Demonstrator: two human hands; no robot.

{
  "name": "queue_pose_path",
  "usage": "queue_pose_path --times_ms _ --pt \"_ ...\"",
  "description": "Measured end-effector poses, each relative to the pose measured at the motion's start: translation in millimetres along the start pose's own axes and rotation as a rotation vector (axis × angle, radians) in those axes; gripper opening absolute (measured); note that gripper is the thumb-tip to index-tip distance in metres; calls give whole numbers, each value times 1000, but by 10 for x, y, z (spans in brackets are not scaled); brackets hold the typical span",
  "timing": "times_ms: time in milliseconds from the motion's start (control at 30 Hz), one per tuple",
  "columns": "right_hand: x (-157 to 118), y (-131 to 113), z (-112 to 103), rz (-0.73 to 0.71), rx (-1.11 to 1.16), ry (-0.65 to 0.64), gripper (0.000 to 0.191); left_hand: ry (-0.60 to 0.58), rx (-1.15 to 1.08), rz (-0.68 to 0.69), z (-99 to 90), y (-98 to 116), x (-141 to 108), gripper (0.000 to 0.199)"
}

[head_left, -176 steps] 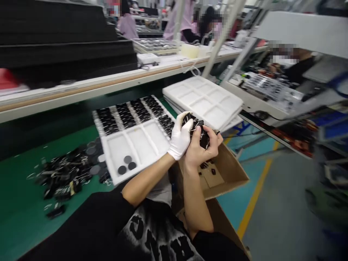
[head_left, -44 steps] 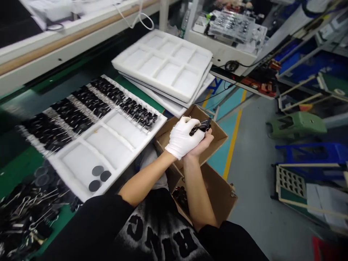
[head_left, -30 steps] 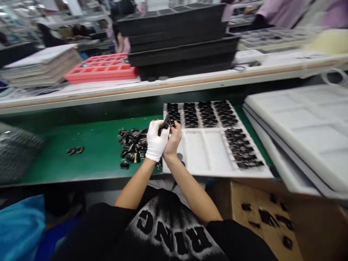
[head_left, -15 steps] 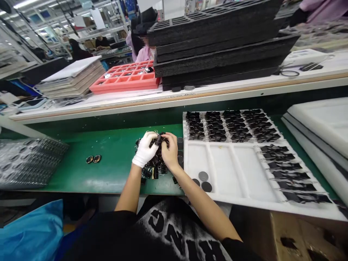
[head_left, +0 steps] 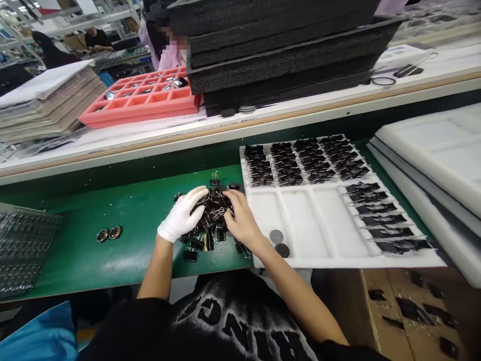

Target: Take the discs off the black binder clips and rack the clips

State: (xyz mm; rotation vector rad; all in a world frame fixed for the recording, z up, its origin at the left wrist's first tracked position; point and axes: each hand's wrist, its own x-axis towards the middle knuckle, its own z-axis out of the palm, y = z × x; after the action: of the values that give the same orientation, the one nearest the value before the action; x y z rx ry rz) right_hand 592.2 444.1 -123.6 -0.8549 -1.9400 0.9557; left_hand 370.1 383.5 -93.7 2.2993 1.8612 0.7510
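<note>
Left grip: gloved, fingers spread, nothing clenched.
Right grip: bare, fingers spread, nothing clenched.
Binder clips: heaped between the grips on the green surface, apparently cupped against scattering.
Clip axes: mixed; far clip lies crosswise, wire handles pointing away.
Foam tray: right of right grip; compartments apparently keep clips in rows.

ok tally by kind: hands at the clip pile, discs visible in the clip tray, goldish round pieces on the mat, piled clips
Left hand, right hand: 2
Visible discs: 2
Goldish round pieces: 2
Piled clips: too tangled to count
Total without clips: 6
</note>
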Motion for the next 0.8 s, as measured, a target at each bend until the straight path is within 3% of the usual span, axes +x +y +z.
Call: queue_pose_path --times_ms 100,167,267,333,367,433,500,533,567,600,700,800 --pt "-287 -76 -252 -104 -36 42 57 7 56 8 -46 -19 73 49" --pt "-619 -83 -520 -221 -72 118 62 50 138 23 -102 51 120 47" --pt "-1289 43 -1066 -380 -259 354 65 153 106 98 -162 344 140 52" --pt "-1795 234 -1534 -372 -495 565 55 197 -38 142 -134 635 125 61" --pt "-2053 361 -1800 -304 -634 681 47 182 -152 174 -85 800 118 63" --pt "-2559 668 -2369 -91 -882 1036 26 -13 -354 334 98 1160 119 64" --pt "-3008 1031 -2922 398 -946 1301 16 -234 -478 521 384 1547 138 56" --pt "-3194 1227 -3163 735 -872 1301 25 -333 -514 598 551 1737 152 50" --pt "-3351 1429 -3367 1056 -754 1203 35 -428 -545 646 724 1915 166 44" --pt "-3477 1633 -3528 1196 -677 1135 42 -529 -579 678 895 2075 178 39" --pt "-3706 2224 -3739 1449 -567 993 65 -808 -637 693 1346 2413 192 30" --pt "-3803 2714 -3646 1580 -532 825 95 -964 -590 685 1689 2569 167 26"
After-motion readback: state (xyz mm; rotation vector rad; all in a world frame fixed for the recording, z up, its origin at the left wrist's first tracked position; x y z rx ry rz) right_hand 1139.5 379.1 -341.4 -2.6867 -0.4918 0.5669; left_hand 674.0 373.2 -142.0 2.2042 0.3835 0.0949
